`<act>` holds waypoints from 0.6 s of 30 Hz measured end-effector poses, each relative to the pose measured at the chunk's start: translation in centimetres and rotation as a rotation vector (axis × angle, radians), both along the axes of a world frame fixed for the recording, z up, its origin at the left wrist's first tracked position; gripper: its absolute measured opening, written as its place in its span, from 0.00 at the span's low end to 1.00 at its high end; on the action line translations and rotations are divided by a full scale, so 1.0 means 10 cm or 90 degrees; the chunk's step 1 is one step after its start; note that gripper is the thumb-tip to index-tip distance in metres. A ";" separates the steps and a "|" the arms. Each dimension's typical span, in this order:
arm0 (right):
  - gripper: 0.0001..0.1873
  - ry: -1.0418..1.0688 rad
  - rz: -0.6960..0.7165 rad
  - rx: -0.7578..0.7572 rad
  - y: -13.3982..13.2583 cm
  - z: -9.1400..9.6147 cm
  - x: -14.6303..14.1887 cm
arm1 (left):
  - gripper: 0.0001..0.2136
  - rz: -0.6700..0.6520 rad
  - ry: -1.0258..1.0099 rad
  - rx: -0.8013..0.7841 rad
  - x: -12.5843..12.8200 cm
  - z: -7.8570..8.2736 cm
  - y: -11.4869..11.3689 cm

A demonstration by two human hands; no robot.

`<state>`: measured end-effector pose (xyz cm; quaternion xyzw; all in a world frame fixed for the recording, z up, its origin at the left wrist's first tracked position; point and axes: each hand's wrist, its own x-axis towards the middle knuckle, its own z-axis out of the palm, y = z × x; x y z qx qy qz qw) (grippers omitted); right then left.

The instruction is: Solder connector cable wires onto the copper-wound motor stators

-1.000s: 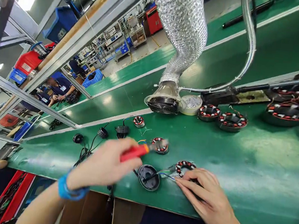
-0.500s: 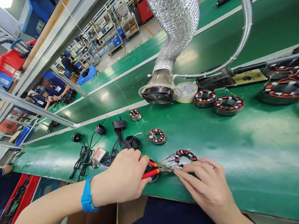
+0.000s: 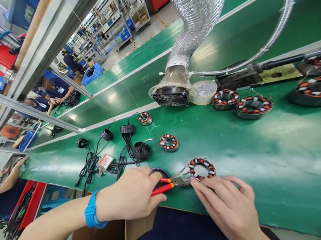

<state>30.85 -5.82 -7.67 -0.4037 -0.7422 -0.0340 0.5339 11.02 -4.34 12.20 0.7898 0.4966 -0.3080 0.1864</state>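
Observation:
My left hand [image 3: 131, 193] is closed around red-handled cutting pliers [image 3: 163, 189], whose metal jaws point right. The jaws lie by the thin wires running from a motor stator [image 3: 212, 168] with copper windings. I cannot tell whether they grip a wire. My right hand [image 3: 230, 203] holds the near edge of this stator with its fingertips, just above the green bench. Behind the left hand, a round black cap [image 3: 159, 172] is partly hidden. Further back, a smaller stator [image 3: 169, 142] lies wired to another black cap [image 3: 141, 151].
A silver exhaust duct [image 3: 197, 28] ends in a fan [image 3: 171, 96]. Beside it stand a round tub [image 3: 206, 92] and several larger stators [image 3: 253, 107]. Black cables [image 3: 86, 169] and a small box [image 3: 105, 163] lie left. Co-workers [image 3: 57, 90] work beyond the frame.
The view has shifted slightly. My right hand and the stator have moved a little right, and more of the ring shows. The pliers remain in my left hand beside the wires.

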 end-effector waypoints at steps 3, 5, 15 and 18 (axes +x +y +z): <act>0.06 -0.016 -0.012 0.013 -0.02 -0.01 0.00 | 0.23 0.017 -0.012 -0.010 -0.01 -0.06 -0.08; 0.06 -0.025 -0.021 0.016 -0.03 -0.03 0.00 | 0.23 0.018 -0.019 -0.011 -0.01 -0.10 -0.14; 0.13 -0.061 -0.049 0.041 -0.10 -0.10 0.03 | 0.31 -0.011 -0.027 0.030 -0.04 -0.27 -0.26; 0.17 -0.056 -0.050 0.031 -0.11 -0.11 0.04 | 0.32 -0.034 -0.017 0.030 -0.03 -0.28 -0.24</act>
